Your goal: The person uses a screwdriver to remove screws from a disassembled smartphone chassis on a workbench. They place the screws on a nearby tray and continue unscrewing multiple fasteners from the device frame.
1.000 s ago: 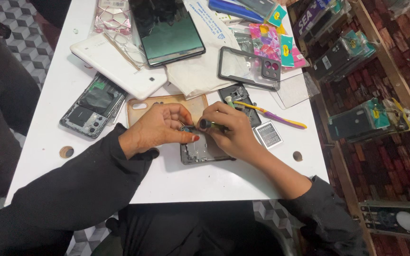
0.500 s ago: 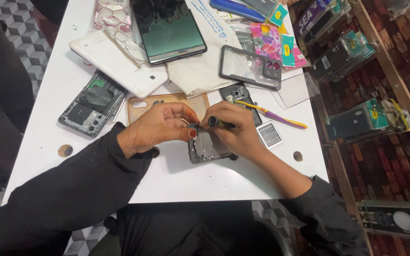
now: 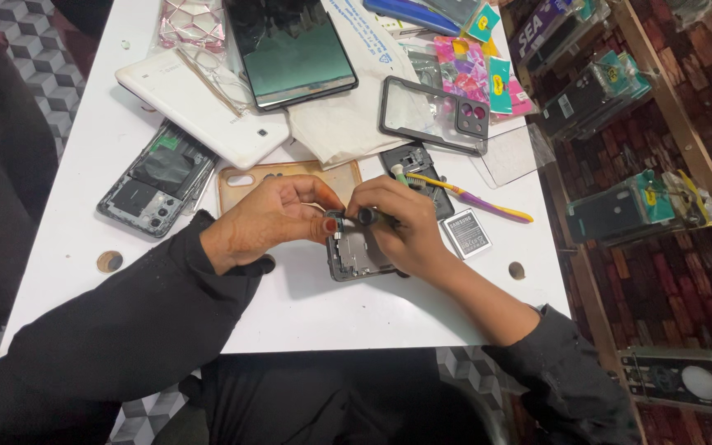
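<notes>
Grey metal and bare circuitry show inside the opened phone body (image 3: 356,255), lying flat on the white table (image 3: 306,313). The left hand (image 3: 269,221) pinches its top edge; the right hand (image 3: 401,222) grips a dark screwdriver (image 3: 367,217) over it.

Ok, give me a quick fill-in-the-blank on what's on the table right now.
1. Both hands work on an opened phone frame lying on the ____ table.
2. The right hand holds a small dark ____ to the frame.
3. The toothbrush has a ____ and yellow handle.
4. The left hand steadies the frame's ____ edge.

Missing words: white; screwdriver; purple; top
</notes>
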Tool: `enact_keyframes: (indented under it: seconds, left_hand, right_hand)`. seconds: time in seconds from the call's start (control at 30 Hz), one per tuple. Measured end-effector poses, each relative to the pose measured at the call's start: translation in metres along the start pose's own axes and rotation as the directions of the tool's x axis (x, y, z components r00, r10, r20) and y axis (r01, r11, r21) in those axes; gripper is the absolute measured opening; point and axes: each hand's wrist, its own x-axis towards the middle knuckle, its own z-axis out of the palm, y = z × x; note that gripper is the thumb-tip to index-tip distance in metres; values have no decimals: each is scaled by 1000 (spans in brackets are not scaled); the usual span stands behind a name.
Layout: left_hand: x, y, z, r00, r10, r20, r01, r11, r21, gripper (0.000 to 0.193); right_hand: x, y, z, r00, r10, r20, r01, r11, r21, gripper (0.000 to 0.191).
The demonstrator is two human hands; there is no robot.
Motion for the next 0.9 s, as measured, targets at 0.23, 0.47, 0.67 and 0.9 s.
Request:
enact_keyframes:
  seconds: [0.23, 0.47, 0.67, 0.9]
  left_hand:
    - [0, 1, 0, 1000, -2, 6, 2, 1000, -30, 46]
    - [0, 0, 0, 1000, -6, 15, 7, 998, -60, 48]
    - [1, -2, -1, 1000, -10, 17, 11, 998, -68, 47]
    - [1, -1, 1, 1000, -9, 11, 10, 998, -58, 47]
  right_hand:
    - [0, 3, 0, 1000, -10, -6, 10, 1000, 26, 22]
    - [0, 4, 2, 1000, -2, -31, 3, 999, 32, 23]
    - [0, 2, 0, 1000, -23, -9, 23, 1000, 4, 31]
    - [2, -1, -1, 999, -40, 33, 42, 997, -62, 42]
